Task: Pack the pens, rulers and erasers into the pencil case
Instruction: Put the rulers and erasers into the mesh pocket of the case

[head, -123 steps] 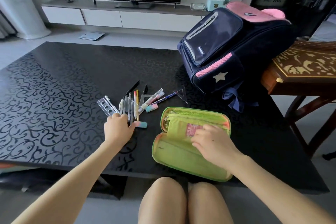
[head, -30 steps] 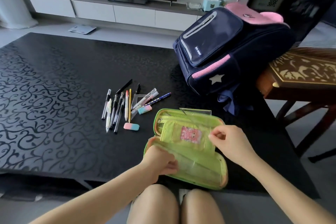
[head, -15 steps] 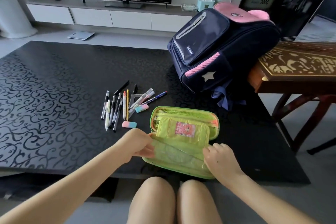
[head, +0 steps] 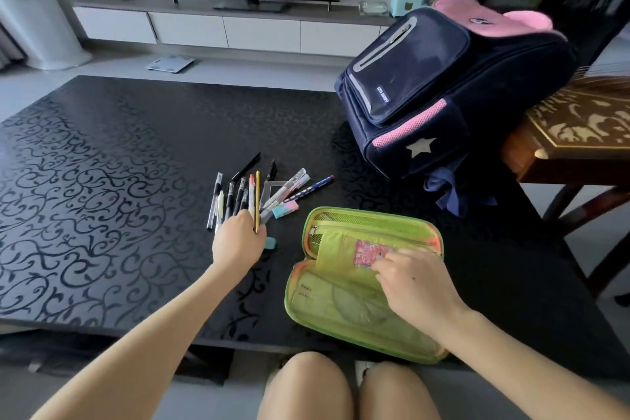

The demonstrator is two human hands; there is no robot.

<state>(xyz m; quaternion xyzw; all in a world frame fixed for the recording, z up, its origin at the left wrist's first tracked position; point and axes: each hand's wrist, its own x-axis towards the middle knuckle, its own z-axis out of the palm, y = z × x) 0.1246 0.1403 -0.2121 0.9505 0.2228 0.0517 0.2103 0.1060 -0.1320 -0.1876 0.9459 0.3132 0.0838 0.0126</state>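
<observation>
The green pencil case [head: 341,314] lies open at the table's near edge. My right hand [head: 416,286] pinches its inner flap by the pink sticker. A curved clear ruler shows through the lower half's pocket. Left of the case, several pens [head: 238,191] lie fanned out with a yellow pencil [head: 257,194], a blue dotted pencil [head: 313,186] and a clear set square [head: 272,187]. My left hand [head: 238,242] is closed over the pens' near ends, the yellow pencil between its fingers. A pink-and-teal eraser [head: 285,210] lies by the pens. Another eraser [head: 271,242] peeks out beside my left hand.
A navy and pink backpack [head: 426,89] stands on the black patterned table [head: 102,198], behind the case. A carved wooden table [head: 579,126] juts in at the right. My knees are below the near edge. A TV unit is beyond.
My left hand left the case's left edge and reached up-left onto the pens. My right hand moved from the case's near rim up to the inner flap.
</observation>
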